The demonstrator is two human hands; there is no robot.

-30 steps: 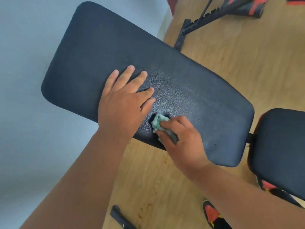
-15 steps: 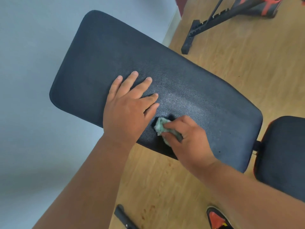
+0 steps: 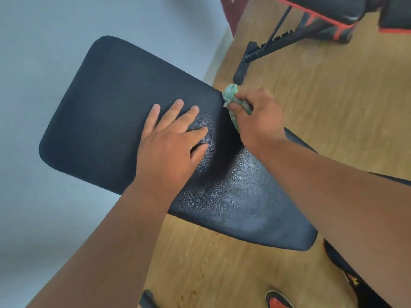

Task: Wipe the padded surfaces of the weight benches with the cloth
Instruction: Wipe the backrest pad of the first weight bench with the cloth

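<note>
The green cloth point(image 3: 231, 97) is bunched at the far edge of the black pad point(image 3: 124, 112), pressed against that edge where the pad meets the floor view. The right hand point(image 3: 258, 116) grips it, fingers curled tight around the wad, with a fold trailing under the palm. The left hand point(image 3: 171, 143) lies flat and unclenched on the pad's middle, fingers spread, holding nothing. Nearer the camera the pad shows a damp sheen. Below is wood floor point(image 3: 333, 112), a pale wall point(image 3: 33, 63) to the left, and a second bench point(image 3: 315, 16) with red trim beyond.
</note>
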